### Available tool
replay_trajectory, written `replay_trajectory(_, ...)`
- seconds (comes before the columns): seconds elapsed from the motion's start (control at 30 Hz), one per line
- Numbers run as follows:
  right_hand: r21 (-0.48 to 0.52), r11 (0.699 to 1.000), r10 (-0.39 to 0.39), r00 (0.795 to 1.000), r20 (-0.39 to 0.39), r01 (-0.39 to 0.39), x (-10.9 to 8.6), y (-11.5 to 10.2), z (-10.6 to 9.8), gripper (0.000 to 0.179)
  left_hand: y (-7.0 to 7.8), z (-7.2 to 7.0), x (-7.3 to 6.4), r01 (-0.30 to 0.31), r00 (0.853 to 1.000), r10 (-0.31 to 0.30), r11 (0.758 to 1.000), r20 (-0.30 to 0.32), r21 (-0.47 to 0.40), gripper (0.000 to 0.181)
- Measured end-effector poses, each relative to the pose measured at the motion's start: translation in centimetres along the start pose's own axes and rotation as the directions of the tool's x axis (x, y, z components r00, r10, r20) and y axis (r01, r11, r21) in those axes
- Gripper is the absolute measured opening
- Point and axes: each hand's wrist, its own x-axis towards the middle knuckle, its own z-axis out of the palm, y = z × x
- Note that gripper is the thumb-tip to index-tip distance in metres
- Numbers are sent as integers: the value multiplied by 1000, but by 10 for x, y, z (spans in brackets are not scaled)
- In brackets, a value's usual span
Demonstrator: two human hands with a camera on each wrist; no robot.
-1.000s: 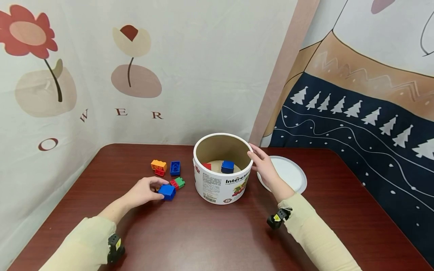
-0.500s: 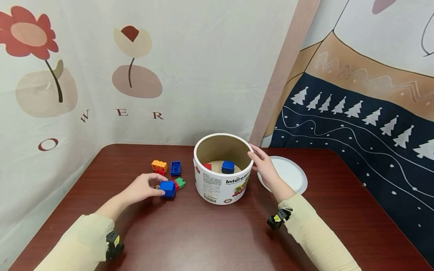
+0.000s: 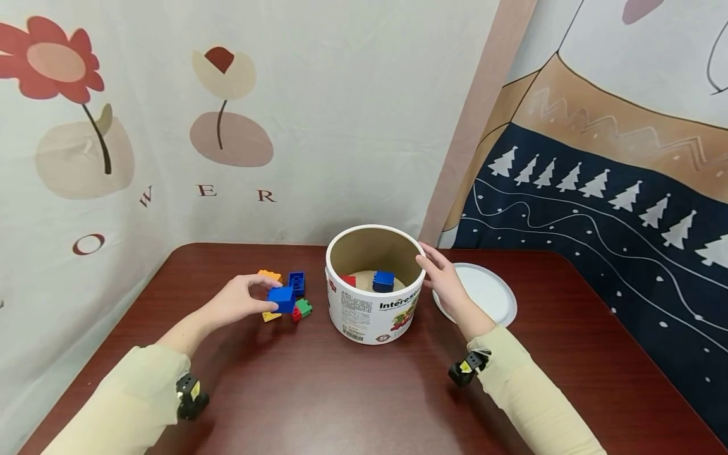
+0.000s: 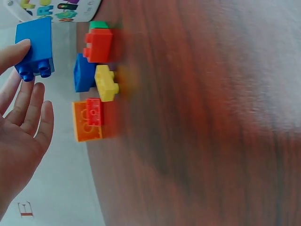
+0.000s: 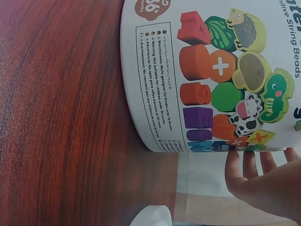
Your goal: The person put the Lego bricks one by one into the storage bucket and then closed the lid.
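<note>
Lifts blue block [image 3: 281,299] higher than before, pinched in left hand [image 3: 237,299] above table [image 3: 341,398], left of bucket [image 3: 371,319]. Partly hides orange block [image 3: 270,276] behind that hand. Touches bucket's right side with extended fingers of right hand [image 3: 447,287], covering part of lid [image 3: 486,294]. Shows red block [image 3: 349,279] inside, cut off by bucket's near side.

"What hemmed in your left hand [image 3: 239,300]?"

"Bricks [image 3: 304,308] crowded close around the blue block [image 3: 280,299] you held, and past them the tub [image 3: 364,319] stood taller. Between bricks and tub you had a narrow strip of bare wood."

"And from above?"

"The tub's mouth gaped open to you, except where your right hand [image 3: 445,284] touched its right rim. The backdrop [image 3: 318,158] closed off the rear, the lid [image 3: 489,294] lay low on the right, and in front the table [image 3: 341,398] left you wide room."
</note>
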Motion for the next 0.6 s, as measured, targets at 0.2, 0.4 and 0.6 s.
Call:
replay_trajectory(0.2, 12, 1000, -4, 1000, -6, 4, 0, 0, 0, 47, 10, -8, 6, -28, 1000, 28, 999, -8, -26, 42)
replay_trajectory(0.4, 26, 1000, -4, 1000, -1, 4, 0, 1, 1, 48, 21, -14, 10, -47, 999, 47, 999, -23, -15, 42)
replay_trajectory(0.6, 28, 1000, -7, 1000, 3, 7, 1, 1, 0, 48, 34, -22, 15, -58, 997, 58, 998, -48, 10, 43)
